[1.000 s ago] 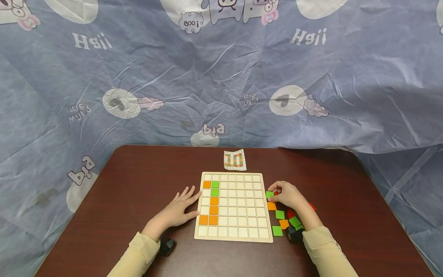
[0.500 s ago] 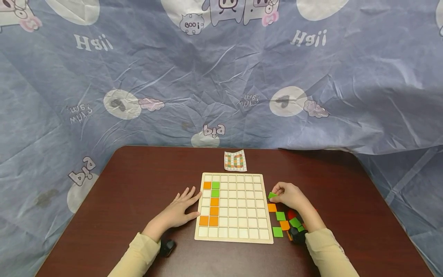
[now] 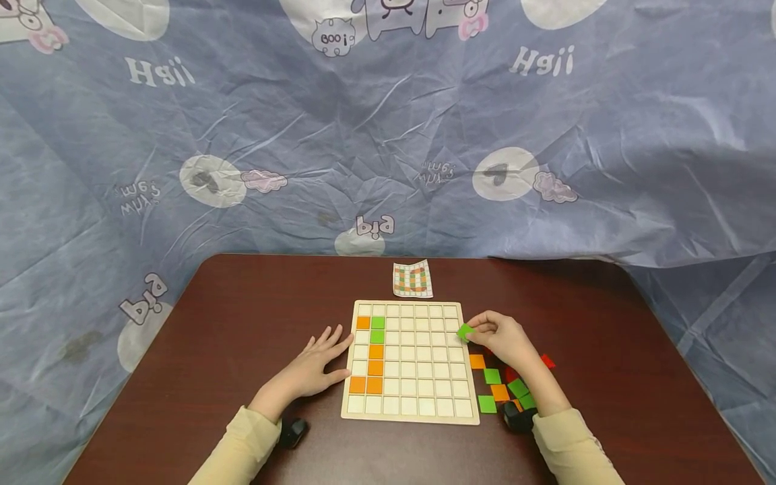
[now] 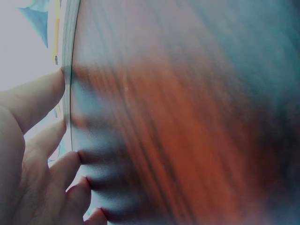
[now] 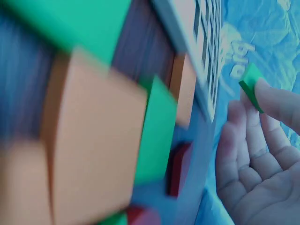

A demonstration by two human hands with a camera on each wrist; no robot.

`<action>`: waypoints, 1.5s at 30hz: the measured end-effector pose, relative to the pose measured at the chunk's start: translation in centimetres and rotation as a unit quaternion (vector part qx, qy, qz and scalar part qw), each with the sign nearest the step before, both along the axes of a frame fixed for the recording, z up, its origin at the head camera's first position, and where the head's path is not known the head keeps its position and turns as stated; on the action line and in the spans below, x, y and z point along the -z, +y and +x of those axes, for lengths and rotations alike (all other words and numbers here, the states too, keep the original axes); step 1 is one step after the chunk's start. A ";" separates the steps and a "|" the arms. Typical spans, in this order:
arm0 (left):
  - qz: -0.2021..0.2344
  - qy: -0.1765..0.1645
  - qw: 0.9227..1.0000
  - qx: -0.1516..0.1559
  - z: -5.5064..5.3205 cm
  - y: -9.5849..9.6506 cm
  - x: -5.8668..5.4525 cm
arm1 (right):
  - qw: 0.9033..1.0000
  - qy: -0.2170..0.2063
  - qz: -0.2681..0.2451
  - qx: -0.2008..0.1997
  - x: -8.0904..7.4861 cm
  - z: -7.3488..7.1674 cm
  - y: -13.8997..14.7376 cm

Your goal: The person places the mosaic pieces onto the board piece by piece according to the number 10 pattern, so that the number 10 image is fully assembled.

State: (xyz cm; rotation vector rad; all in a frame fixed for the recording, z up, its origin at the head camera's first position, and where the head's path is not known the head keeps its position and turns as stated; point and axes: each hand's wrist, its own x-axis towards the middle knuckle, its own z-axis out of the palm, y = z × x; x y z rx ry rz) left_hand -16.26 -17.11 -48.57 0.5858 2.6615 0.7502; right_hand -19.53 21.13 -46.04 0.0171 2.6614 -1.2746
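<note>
My right hand (image 3: pixel 502 338) pinches a green square tile (image 3: pixel 465 332) between thumb and fingers at the right edge of the pale wooden grid board (image 3: pixel 417 419). In the right wrist view the green tile (image 5: pixel 252 84) is tilted, under the thumb. My left hand (image 3: pixel 310 369) lies with spread fingers, its thumb and a fingertip at the board's left edge. The left wrist view shows the fingertips along that edge and on the table. Orange tiles (image 3: pixel 374 385) and two green tiles (image 3: pixel 377 330) sit in the board's two leftmost columns.
Loose green, orange and red tiles (image 3: pixel 500 393) lie right of the board, partly under the right forearm. A small printed pattern card (image 3: pixel 412 279) lies behind the board. A patterned blue cloth (image 3: pixel 388 135) hangs behind the brown table (image 3: pixel 279 296).
My right hand has lifted the green tile from beside the board and moved it left and slightly away, so it now overlaps the board's right edge. The left hand has stayed put.
</note>
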 end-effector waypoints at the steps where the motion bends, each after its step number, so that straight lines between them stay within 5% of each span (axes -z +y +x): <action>1: -0.002 -0.002 1.000 -0.001 0.0 0.0 0.0 | 1.000 -0.001 -0.009 0.002 0.0 0.1 -0.4; 14: 0.000 0.002 1.000 0.002 -0.3 0.0 0.2 | 0.990 -0.033 -0.133 -0.023 0.1 1.7 -5.5; 24: 0.000 0.002 1.000 0.003 -0.3 0.0 0.1 | 0.988 -0.029 -0.128 -0.076 0.6 2.8 -8.5; 45: -0.004 0.003 1.000 -0.004 -0.4 -0.1 0.4 | 0.983 0.035 -0.023 -0.179 0.8 4.5 -11.9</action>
